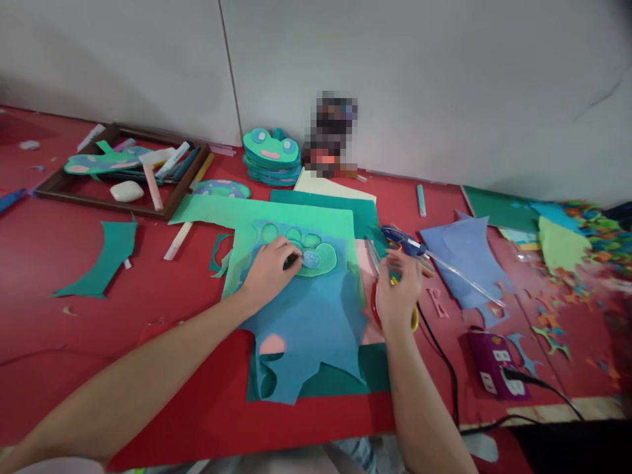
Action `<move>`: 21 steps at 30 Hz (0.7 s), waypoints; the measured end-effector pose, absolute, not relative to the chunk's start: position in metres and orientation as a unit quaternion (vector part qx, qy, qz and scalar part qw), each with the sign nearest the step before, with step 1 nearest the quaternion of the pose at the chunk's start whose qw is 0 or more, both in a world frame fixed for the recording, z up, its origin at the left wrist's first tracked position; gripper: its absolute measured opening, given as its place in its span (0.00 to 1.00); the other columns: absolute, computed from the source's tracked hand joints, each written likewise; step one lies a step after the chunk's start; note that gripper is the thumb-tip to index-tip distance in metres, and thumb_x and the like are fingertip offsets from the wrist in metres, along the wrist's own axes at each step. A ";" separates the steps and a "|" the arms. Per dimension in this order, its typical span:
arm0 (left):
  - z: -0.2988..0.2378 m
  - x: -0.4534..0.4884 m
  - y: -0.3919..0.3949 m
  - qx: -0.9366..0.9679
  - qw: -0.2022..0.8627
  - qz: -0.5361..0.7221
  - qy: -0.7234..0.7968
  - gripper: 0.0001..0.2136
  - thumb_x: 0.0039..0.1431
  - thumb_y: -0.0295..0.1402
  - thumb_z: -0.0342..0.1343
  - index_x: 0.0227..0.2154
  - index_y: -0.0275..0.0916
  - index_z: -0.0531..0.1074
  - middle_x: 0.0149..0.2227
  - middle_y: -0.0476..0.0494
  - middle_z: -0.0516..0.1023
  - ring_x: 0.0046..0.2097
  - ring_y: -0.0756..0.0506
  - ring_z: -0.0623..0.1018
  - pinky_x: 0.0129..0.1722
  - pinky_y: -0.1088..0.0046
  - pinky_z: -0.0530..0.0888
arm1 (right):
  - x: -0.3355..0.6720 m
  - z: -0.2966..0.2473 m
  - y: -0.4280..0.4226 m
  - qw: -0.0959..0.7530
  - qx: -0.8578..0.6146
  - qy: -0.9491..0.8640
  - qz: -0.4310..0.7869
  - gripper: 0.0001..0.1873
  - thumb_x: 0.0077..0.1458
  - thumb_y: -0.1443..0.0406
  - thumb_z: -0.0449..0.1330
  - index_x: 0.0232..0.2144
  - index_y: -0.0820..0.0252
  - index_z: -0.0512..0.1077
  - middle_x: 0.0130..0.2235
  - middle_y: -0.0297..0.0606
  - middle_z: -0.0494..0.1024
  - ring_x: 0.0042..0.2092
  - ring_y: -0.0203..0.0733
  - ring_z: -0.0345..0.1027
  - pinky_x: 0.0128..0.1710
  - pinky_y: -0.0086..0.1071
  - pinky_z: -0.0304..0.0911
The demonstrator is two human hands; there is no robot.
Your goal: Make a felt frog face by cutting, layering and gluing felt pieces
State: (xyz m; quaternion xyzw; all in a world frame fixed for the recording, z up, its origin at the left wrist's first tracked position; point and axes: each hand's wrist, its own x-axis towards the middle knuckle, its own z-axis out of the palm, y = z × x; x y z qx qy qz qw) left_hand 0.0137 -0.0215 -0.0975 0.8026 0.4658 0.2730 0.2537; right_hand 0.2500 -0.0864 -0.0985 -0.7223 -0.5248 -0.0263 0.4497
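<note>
My left hand [271, 268] is closed in a pinch, thumb and forefinger at the left edge of a light-blue felt oval [311, 259]. That oval lies over a green rounded felt cutout [326, 258], which rests on a blue felt sheet [311, 309]. My right hand [401, 283] has curled fingers close beside a blue glue gun [402, 238] with a long clear glue stick. Under and around that hand lie scissors with red and yellow handles [415, 320]. Whatever sits between the right fingers is hidden.
A stack of green frog faces [271, 155] stands by the wall. At left, a wooden frame [101, 201] holds markers. A purple power socket box [496, 365] with cords sits at right. Felt scraps [548, 316] and a purple-blue sheet [459, 253] lie nearby.
</note>
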 end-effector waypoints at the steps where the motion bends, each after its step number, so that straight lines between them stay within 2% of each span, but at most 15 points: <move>1: -0.098 0.014 -0.022 0.793 0.264 0.300 0.459 0.03 0.59 0.27 0.53 0.31 0.39 0.70 0.33 0.49 0.72 0.34 0.50 0.72 0.35 0.73 0.69 | 0.240 -0.097 -0.087 0.443 -0.707 -0.551 -0.003 0.09 0.57 0.64 0.53 0.40 0.58 0.70 0.37 0.42 0.72 0.39 0.44 0.68 0.40 0.41 0.66; 4: -0.099 0.013 -0.023 0.767 0.260 0.365 0.458 0.02 0.60 0.28 0.52 0.33 0.40 0.69 0.31 0.51 0.72 0.30 0.52 0.72 0.33 0.75 0.70 | 0.219 -0.093 -0.091 0.436 -0.655 -0.615 0.053 0.08 0.59 0.66 0.54 0.40 0.57 0.71 0.35 0.39 0.73 0.35 0.40 0.69 0.38 0.37 0.67; 9: -0.098 0.014 -0.028 0.762 0.222 0.403 0.456 0.03 0.61 0.30 0.52 0.34 0.41 0.70 0.30 0.51 0.72 0.28 0.53 0.72 0.31 0.76 0.70 | 0.213 -0.092 -0.094 0.423 -0.587 -0.685 0.089 0.10 0.59 0.69 0.54 0.42 0.55 0.72 0.41 0.40 0.76 0.45 0.42 0.70 0.47 0.38 0.66; 12: -0.096 0.014 -0.031 0.790 0.169 0.403 0.429 0.04 0.62 0.30 0.50 0.35 0.40 0.70 0.29 0.50 0.73 0.28 0.53 0.73 0.29 0.77 0.69 | 0.214 -0.092 -0.094 0.417 -0.581 -0.688 0.119 0.11 0.60 0.68 0.54 0.42 0.55 0.72 0.42 0.39 0.77 0.45 0.41 0.71 0.48 0.37 0.66; 18: -0.096 0.012 -0.037 0.886 -0.006 0.315 0.341 0.08 0.65 0.31 0.46 0.36 0.40 0.70 0.30 0.48 0.76 0.31 0.51 0.75 0.32 0.74 0.69 | 0.207 -0.087 -0.096 0.415 -0.620 -0.631 0.214 0.08 0.59 0.61 0.55 0.35 0.55 0.74 0.35 0.37 0.77 0.38 0.41 0.71 0.40 0.35 0.65; 21: -0.092 0.010 -0.041 0.919 -0.031 0.268 0.288 0.09 0.66 0.30 0.44 0.40 0.41 0.69 0.33 0.47 0.77 0.33 0.50 0.76 0.33 0.72 0.70 | 0.206 -0.085 -0.095 0.443 -0.653 -0.556 0.261 0.11 0.56 0.56 0.57 0.30 0.57 0.73 0.28 0.34 0.73 0.31 0.39 0.67 0.33 0.32 0.62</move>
